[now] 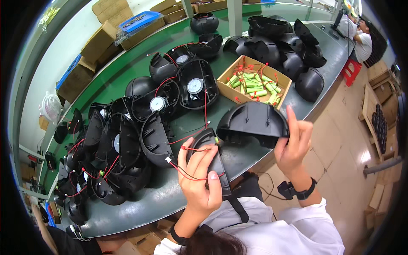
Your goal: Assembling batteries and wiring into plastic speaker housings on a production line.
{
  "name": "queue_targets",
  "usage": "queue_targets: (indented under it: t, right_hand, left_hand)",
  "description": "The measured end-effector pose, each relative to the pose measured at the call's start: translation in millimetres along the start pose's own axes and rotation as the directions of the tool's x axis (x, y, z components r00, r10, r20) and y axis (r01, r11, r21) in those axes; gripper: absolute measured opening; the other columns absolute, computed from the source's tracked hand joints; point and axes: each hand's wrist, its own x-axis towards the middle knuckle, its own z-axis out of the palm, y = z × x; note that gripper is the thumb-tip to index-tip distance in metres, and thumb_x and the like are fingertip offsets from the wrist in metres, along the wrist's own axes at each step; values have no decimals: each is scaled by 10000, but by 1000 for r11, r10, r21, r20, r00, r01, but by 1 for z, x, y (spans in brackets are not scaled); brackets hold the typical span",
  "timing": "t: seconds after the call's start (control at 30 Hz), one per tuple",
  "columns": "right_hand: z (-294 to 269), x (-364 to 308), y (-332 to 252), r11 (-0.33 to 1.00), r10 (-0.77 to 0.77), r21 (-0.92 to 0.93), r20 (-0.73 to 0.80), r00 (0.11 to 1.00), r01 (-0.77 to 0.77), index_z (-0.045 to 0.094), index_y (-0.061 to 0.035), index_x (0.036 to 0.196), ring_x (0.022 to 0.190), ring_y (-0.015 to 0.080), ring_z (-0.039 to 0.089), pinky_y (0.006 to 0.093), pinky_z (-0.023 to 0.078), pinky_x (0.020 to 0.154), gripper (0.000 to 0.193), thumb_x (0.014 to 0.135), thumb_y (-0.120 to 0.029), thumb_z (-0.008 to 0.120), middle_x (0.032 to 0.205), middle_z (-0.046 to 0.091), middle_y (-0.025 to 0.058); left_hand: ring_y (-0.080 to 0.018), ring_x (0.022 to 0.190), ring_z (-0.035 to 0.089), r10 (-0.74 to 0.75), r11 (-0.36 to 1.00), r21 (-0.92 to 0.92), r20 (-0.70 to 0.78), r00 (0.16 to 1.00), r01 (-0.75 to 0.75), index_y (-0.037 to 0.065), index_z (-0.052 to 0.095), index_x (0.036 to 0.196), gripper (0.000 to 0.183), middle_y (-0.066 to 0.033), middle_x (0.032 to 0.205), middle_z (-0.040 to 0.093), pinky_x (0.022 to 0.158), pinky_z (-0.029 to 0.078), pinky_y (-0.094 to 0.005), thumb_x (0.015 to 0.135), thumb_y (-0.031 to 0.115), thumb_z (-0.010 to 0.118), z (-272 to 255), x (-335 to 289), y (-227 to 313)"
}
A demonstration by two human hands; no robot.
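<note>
My left hand [196, 180] is closed on a black plastic shell half [220, 166], held tilted over the table's near edge. Red wires run across its fingers to a small white connector [168, 160], and a bit of green shows inside the shell. With fingers and thumb, my right hand [294, 142] grips the right end of another curved black shell half [253, 121]. The two halves are apart, their hollow sides partly turned toward me. Just beyond, a cardboard box [228, 90] holds several green battery cells [255, 87] with red wires.
Black shells with round speakers [195, 86] and red wires crowd the green table [182, 123] on the left. More dark shells [293, 63] are heaped at the far right. Blue trays [140, 21] and cartons line the back. Other people [363, 44] sit beyond a red stool [351, 71].
</note>
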Motion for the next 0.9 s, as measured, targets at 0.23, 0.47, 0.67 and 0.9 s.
queue_targets:
  t: [0.23,0.47,0.67,0.9]
  right_hand:
    - [-19,-38,-26,735,-86,678,138,987,-31,640,-85,1119,865,243,498,379,469,765,481,731,-350,744,976,454,101]
    - [22,19,-6,392,-65,770,569,820,-503,397,2,1397,1219,194,476,348,385,1002,745,769,-187,750,1362,465,101]
    - [47,19,-15,-126,-281,692,663,694,-711,487,33,1348,1268,225,499,358,347,1099,625,783,-105,716,1352,538,153]
    - [41,29,-17,20,-276,680,708,650,-733,487,80,1330,1278,279,497,388,340,1106,663,777,-216,703,1359,524,207]
  left_hand:
    - [-362,971,629,47,996,-70,-4,999,-48,-91,646,1037,375,-203,981,663,1053,341,-576,740,81,494,1,5,-3]
    - [-385,976,628,75,992,-105,35,997,-71,-86,643,1035,364,-204,979,658,1045,354,-577,756,95,495,0,8,-7]
    - [-459,1060,583,93,992,-94,48,995,-88,-50,657,1049,362,-199,1015,659,1038,386,-538,772,133,511,4,7,-13]
    - [-467,1039,586,79,990,-124,51,996,-73,-50,660,1050,363,-199,997,660,1035,388,-543,770,123,507,0,8,-15]
